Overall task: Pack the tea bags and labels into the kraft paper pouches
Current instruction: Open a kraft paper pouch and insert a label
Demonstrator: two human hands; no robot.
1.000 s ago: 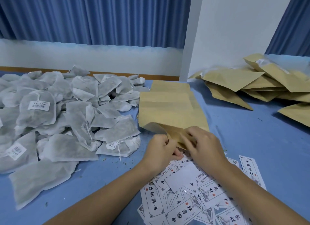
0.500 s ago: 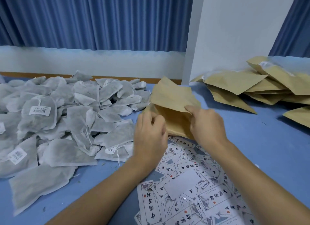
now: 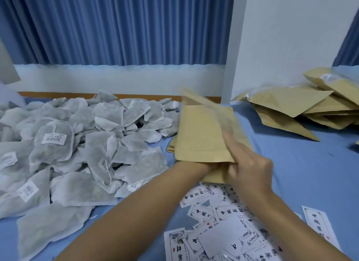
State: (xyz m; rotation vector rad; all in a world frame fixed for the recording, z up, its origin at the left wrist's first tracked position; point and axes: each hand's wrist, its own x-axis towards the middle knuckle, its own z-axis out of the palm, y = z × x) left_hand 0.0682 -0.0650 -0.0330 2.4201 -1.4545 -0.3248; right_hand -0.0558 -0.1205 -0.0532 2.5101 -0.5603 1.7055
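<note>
Kraft pouch (image 3: pixel 204 136) at 12 o'clock of wrists, right hand (image 3: pixel 250 169) grip pinching its lower edge, left hand (image 3: pixel 202 166) grip hidden behind it, cannot tell.

Tea bag heap (image 3: pixel 77 144) blocks left, labels (image 3: pixel 229 214) litter front, bare table (image 3: pixel 301 173) open right, pouch pile (image 3: pixel 287 103) beyond.

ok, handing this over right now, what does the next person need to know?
Left hand: mostly hidden at the kraft pouch mouth, grip unclear.
Right hand: holds that pouch's near edge.
Pouch is lifted over the empty-pouch stack, blurred, nothing visibly in it yet.
Tea bags heaped left, labels scattered near.
Pouch pile far right, apparently packed.
Left: open the pouch, load tea bags and a label, repeat.
</note>
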